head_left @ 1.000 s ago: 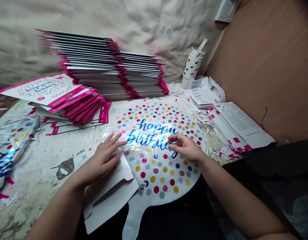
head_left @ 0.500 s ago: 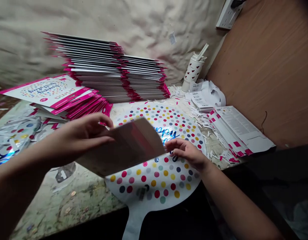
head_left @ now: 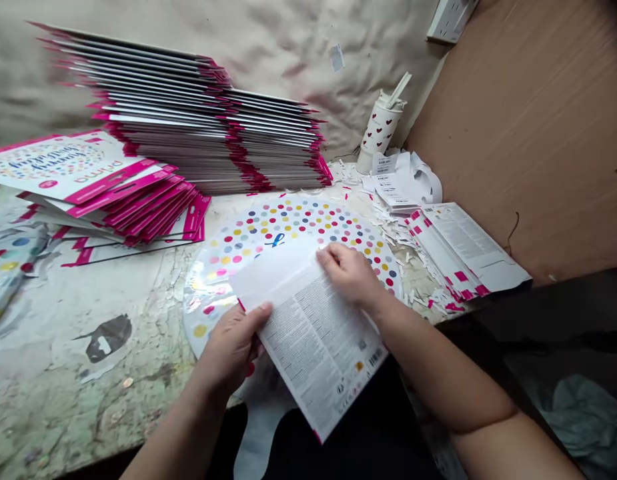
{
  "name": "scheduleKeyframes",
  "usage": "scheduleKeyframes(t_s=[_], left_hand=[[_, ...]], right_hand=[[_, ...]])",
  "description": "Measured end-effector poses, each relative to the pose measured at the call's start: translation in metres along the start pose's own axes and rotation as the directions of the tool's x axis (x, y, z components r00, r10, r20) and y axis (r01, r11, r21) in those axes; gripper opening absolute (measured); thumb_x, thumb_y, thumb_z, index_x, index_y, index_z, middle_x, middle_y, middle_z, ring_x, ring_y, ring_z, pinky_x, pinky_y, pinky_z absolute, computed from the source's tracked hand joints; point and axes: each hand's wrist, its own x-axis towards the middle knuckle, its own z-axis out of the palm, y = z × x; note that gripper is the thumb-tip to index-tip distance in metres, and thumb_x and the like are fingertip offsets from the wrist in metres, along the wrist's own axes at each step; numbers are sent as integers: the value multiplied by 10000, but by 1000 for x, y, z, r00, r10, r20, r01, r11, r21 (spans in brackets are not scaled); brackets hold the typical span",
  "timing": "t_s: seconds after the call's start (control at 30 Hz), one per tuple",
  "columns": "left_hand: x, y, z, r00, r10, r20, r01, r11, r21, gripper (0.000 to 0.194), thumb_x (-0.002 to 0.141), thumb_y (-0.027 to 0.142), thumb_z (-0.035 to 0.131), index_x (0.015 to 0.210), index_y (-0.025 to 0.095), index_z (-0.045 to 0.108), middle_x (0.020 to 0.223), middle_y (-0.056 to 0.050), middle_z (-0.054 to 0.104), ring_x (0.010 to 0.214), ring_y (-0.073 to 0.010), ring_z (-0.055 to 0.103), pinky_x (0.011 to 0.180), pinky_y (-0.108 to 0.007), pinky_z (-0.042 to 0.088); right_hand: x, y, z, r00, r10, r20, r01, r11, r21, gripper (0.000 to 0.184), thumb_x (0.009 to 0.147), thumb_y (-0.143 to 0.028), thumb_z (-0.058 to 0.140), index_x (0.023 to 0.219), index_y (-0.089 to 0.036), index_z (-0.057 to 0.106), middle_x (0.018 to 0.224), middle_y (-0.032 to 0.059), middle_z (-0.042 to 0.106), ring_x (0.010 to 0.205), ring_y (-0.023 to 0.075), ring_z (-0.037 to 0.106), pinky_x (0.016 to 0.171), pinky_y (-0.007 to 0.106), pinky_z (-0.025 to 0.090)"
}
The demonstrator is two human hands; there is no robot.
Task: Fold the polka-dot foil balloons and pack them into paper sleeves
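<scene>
Both hands grip a white printed card sleeve, its text side facing up and tilted. My left hand pinches its left edge, thumb on top. My right hand is closed on its upper right part, fingers curled. Beneath the sleeve lies a flat round balloon with coloured dots, its pale tail hanging over the table's front edge. The sleeve hides most of the balloon's blue lettering.
Tall stacks of pink-edged card sleeves stand at the back. More printed sleeves lie fanned at left, near another dotted balloon. A heart-patterned tumbler, sticker sheets, paper scraps and flat sleeves sit at right.
The card sleeve has turned to show its printed text side and come nearer to me. My right hand has closed on it; my left hand has moved lower and to the right.
</scene>
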Motion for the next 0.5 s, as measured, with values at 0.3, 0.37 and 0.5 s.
scheduleKeyframes(t_s=[0.3, 0.37, 0.5], left_hand=[[1, -14, 19, 998, 62, -30, -63, 997, -33, 272, 689, 398, 669, 689, 154, 549, 453, 54, 481, 372, -69, 410, 360, -175, 308], [-1, -14, 20, 996, 86, -22, -86, 996, 16, 281, 705, 403, 657, 656, 153, 540, 439, 52, 471, 380, -67, 404, 374, -175, 294], [-5, -14, 22, 995, 100, 15, -100, 992, 72, 305, 727, 407, 637, 606, 152, 522, 399, 45, 467, 376, -68, 402, 385, -174, 283]], right_hand=[[-26, -15, 23, 855, -472, 216, 519, 774, -362, 242, 905, -265, 449, 818, -154, 646, 818, 75, 644, 800, 182, 560, 784, 303, 420], [-27, -16, 23, 861, -462, 213, 509, 775, -375, 248, 904, -260, 445, 806, -142, 640, 806, 85, 642, 785, 189, 558, 775, 311, 419], [-27, -13, 23, 880, -440, 181, 475, 787, -394, 193, 879, -169, 438, 831, -135, 622, 839, 95, 646, 816, 195, 572, 769, 306, 424]])
